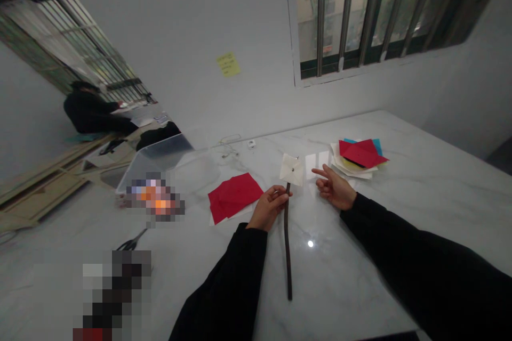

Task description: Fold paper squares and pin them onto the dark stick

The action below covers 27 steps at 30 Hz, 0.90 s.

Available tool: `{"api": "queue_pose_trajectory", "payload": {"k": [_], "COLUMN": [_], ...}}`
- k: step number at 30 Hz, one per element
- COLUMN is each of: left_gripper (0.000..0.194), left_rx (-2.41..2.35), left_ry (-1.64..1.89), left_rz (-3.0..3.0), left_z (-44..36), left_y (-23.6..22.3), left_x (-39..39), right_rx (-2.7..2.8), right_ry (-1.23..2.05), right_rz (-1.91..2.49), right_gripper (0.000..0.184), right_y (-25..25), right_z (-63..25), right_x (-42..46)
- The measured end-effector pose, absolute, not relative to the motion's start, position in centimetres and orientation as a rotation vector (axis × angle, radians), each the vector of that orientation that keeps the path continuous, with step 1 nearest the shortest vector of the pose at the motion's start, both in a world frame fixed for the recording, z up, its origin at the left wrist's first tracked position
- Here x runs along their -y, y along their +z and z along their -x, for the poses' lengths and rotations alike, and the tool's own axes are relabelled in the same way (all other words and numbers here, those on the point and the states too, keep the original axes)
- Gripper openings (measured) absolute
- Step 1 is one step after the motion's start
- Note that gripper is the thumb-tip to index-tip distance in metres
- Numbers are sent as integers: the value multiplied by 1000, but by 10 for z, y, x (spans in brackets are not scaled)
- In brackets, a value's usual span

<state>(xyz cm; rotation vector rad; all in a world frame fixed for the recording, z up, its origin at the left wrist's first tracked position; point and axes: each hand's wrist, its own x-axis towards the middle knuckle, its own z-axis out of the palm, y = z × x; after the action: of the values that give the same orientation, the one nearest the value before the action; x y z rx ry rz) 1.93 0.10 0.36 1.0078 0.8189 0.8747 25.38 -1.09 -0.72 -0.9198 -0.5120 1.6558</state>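
A white paper pinwheel (295, 169) is fixed to the top of a thin dark stick (287, 256), with a small pin at its centre. My left hand (272, 205) is closed round the stick just below the paper. To the right of the pinwheel, my right hand (335, 187) holds nothing; its index finger points toward the paper, apart from it, and the other fingers are partly curled. Red paper sheets (236, 194) lie over white ones by my left hand. Beyond my right hand sits a pile of red, blue, yellow and white paper (362, 154).
Scissors (130, 244) lie at the left on the white marbled table (340, 277), near a clear plastic bin (160, 162) and blurred-out patches. A thin white cable (230, 146) rests by the wall, below a yellow note (228, 64). A person (94, 109) sits in the far left background.
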Motion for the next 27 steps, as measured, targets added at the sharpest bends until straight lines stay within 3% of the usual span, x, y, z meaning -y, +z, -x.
{"api": "queue_pose_trajectory", "payload": {"k": [4,8,10,17,27], "left_gripper": [37,38,38,34,43], "left_rx": [-821,-817,-818,-770,-784], "left_ry": [872,881,882,913,968], "left_rz": [-1015,-995,-991,-972,-917], "left_z": [-20,-20,-19,-19,-33], "left_y": [4,3,2,2,1], "left_x": [-1,-1,-2,-2,7], "right_rx": [588,1268,1508,1111,1647], "right_ry": [1480,2159,2290,1905,1736], "right_rz": [1040,713,415,819,990], "right_gripper": [37,65,72,40,42], "right_y": [-9,-9,-7,-6,-4], "right_z": [-250,-256,-257,-245,-226], "right_x": [13,29,36,21,32]}}
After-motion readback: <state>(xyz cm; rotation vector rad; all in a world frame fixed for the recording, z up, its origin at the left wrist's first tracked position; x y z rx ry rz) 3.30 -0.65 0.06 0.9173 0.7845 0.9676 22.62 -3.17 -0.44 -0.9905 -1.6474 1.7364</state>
